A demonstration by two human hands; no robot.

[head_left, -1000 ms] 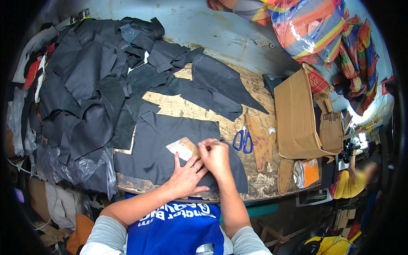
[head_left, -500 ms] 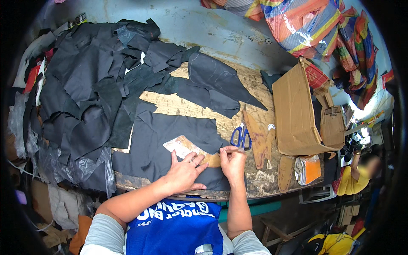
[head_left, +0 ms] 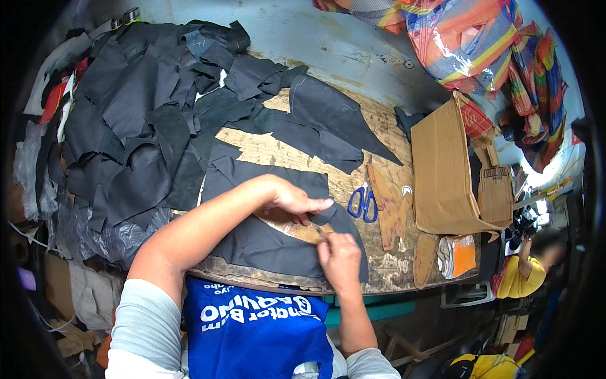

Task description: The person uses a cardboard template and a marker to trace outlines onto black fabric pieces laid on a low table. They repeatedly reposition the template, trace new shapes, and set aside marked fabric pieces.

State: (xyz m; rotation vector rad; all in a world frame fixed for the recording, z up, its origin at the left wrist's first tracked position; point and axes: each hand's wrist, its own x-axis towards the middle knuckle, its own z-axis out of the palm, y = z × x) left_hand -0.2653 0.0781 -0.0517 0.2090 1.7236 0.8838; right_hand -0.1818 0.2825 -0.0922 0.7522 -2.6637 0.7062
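A black leather sheet point(head_left: 252, 249) lies at the table's front edge, with a curved tan template point(head_left: 295, 228) flat on it, part of it under clear tape. My left hand point(head_left: 285, 194) reaches over the template from its far side. One digit stretches to the right while other fingertips rest on the template; the arm hides its left part. At the template's right end, my right hand point(head_left: 341, 256) is closed in a pinch around a thin pen-like tool point(head_left: 320, 232), its tip by the template's edge. Blue-handled scissors point(head_left: 363, 204) lie just beyond, to the right.
Black leather pieces point(head_left: 120, 126) pile up at the left, and a marked piece point(head_left: 325, 107) lies at the back. More tan templates point(head_left: 382, 208), a cardboard box point(head_left: 442, 167) and an orange-and-white folded bundle point(head_left: 457, 258) occupy the right. A person in yellow point(head_left: 524, 271) is beyond.
My left hand has shifted from the template's near side to its far side, its forearm now across the leather. My right hand has moved slightly down and left along the template's end.
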